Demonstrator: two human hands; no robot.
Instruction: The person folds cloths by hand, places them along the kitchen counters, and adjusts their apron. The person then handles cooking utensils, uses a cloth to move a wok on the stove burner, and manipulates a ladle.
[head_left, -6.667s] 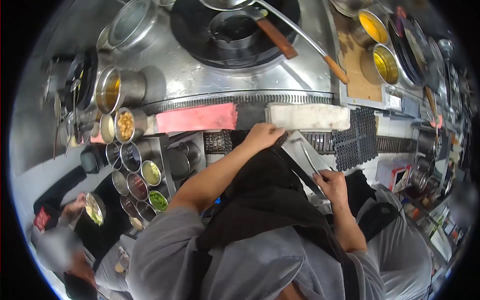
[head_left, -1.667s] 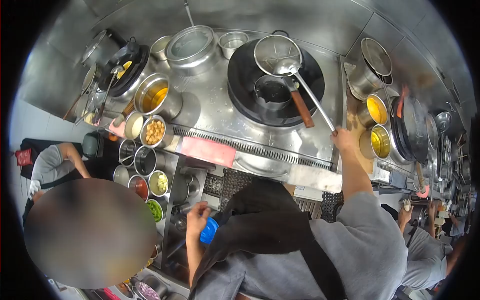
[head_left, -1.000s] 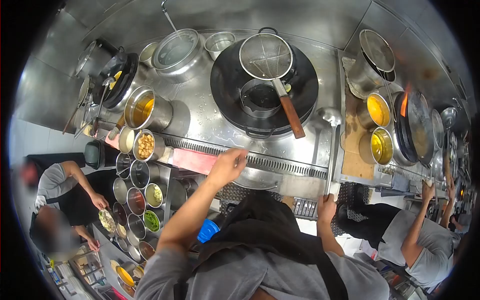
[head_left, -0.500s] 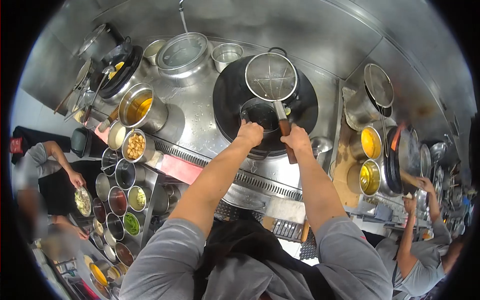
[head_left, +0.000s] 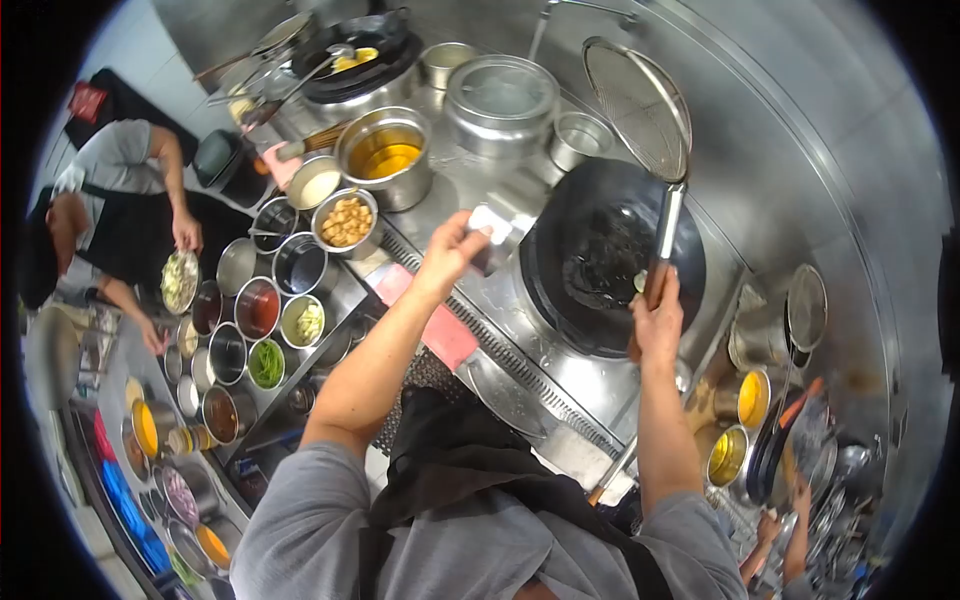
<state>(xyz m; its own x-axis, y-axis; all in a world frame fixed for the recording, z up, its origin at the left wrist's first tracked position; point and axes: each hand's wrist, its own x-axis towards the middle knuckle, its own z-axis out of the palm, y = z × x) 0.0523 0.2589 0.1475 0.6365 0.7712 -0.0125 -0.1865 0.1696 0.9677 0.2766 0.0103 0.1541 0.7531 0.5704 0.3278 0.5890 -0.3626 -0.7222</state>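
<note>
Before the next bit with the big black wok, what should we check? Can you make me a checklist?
1. Right hand is holding the strainer by its handle: ok.
2. Strainer's mesh has no food in it: ok, as far as it shows.
3. Left hand has hold of the small metal pot: ok.
4. Small metal pot is empty: cannot tell, it's blurred.
5. Wok has no bits left inside: not ok, a small pale piece is in there.
6. Wok is cool enough to touch: cannot tell, so I'd treat it as hot.
</note>
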